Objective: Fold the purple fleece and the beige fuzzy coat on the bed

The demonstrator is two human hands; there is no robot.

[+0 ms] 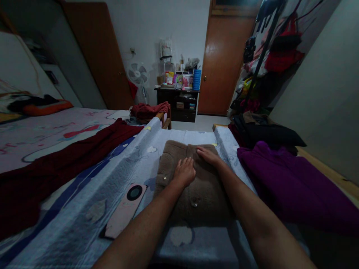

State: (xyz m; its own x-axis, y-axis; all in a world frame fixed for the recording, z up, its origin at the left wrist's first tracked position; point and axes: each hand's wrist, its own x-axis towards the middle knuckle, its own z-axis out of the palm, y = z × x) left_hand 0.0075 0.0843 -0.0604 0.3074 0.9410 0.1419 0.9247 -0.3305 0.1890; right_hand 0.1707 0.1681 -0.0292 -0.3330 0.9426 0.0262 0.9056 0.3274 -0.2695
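Note:
A brown knitted garment with shiny buttons (202, 186) lies folded into a rough square on the light-blue bedsheet (182, 257). On its middle-left part rests my left hand (185, 171), palm down with fingers stretched out. My right hand (207, 155) lies flat near the garment's far right edge, fingers reaching inward. Both hands press on the cloth without gripping it. Left of the garment, a pink phone (126, 211) with a round dark camera ring lies face down on the sheet.
A purple garment (291, 183) and a dark folded pile (260, 129) lie on the right. Dark red cloth (70, 160) stretches over the bed at left. Beyond the foot stand a black cabinet (165, 99), a white fan (137, 74) and a brown door (224, 63).

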